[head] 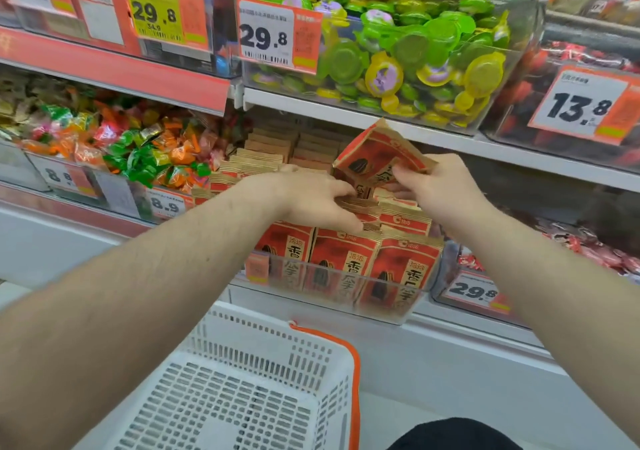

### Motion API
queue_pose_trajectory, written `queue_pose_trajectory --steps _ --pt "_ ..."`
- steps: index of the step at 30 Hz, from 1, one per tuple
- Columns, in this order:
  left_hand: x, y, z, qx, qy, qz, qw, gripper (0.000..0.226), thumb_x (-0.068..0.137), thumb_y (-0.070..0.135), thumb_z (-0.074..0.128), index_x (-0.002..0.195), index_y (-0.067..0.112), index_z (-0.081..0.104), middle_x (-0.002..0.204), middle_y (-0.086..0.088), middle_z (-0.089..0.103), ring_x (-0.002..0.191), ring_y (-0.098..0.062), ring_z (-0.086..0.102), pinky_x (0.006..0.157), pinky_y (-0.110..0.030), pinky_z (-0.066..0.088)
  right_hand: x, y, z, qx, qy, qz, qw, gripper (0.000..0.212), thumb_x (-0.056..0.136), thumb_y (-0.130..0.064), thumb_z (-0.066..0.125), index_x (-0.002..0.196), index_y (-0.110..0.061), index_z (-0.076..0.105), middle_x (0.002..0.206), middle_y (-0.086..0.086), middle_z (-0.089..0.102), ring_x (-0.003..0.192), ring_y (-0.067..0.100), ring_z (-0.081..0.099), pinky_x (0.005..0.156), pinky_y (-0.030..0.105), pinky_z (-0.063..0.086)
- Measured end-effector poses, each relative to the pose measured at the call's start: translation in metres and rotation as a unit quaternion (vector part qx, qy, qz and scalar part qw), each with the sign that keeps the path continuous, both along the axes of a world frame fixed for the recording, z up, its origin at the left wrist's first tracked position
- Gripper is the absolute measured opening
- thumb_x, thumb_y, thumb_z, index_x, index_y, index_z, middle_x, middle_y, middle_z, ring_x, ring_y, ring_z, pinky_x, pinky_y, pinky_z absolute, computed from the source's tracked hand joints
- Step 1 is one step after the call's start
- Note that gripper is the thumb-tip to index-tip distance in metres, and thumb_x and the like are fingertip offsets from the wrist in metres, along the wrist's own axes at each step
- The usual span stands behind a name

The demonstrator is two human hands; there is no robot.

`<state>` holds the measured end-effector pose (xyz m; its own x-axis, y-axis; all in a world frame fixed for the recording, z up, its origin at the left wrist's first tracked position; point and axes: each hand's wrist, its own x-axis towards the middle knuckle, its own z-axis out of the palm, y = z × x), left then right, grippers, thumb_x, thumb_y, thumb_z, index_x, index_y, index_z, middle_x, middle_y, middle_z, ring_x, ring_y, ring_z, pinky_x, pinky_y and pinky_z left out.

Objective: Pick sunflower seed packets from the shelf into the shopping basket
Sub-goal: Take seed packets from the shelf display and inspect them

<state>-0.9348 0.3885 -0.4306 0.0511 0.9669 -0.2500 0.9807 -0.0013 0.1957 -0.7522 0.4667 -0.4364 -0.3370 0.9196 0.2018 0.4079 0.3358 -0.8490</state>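
The right hand (438,186) pinches one sunflower seed packet (377,153) above the shelf bin (346,287); the left hand (311,200) seems to grip the packed row's tops. A loose pinch might drop it outside the white shopping basket (242,380) below.

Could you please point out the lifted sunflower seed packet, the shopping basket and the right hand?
lifted sunflower seed packet (375,153): head view, on its red front face.
shopping basket (354,373): head view, on its orange rim.
right hand (441,190): head view, on its back.
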Motion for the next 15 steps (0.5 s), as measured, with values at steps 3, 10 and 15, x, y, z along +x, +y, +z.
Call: queue_pose_trajectory --steps 3,10,15 --pt "-0.004 0.002 -0.003 -0.006 -0.034 -0.018 0.999 0.091 0.07 0.081 0.041 0.151 0.043 0.029 0.159 0.008 0.033 0.142 -0.023 0.035 0.115 -0.046 0.028 -0.01 0.023 -0.004 0.0 -0.05 0.003 0.999 0.017 0.092 -0.028 0.066 0.078 -0.022 0.072 0.085 0.005 0.076 0.088 0.024 0.073 0.091 0.05 0.056" --pt "-0.009 0.009 -0.01 0.001 0.0 -0.06 0.998 0.095 0.073 0.078 0.062 0.152 0.04 0.026 0.155 0.014 0.037 0.137 -0.015 0.042 0.108 -0.041 0.041 -0.035 0.057 -0.013 0.008 -0.236 0.008 0.972 0.027 0.091 -0.035 0.064 0.081 -0.011 0.073 0.082 0.008 0.074 0.086 0.029 0.071 0.083 0.047 0.057" --pt "-0.008 0.013 -0.011 0.0 0.012 -0.07 0.997 0.092 0.071 0.068 0.072 0.149 0.042 0.03 0.146 0.015 0.045 0.126 -0.015 0.05 0.1 -0.043 0.049 -0.05 0.068 -0.012 0.076 -0.31 -0.016 0.948 0.04 0.092 -0.039 0.064 0.126 -0.018 0.064 0.112 0.005 0.068 0.102 0.025 0.063 0.077 0.026 0.043"
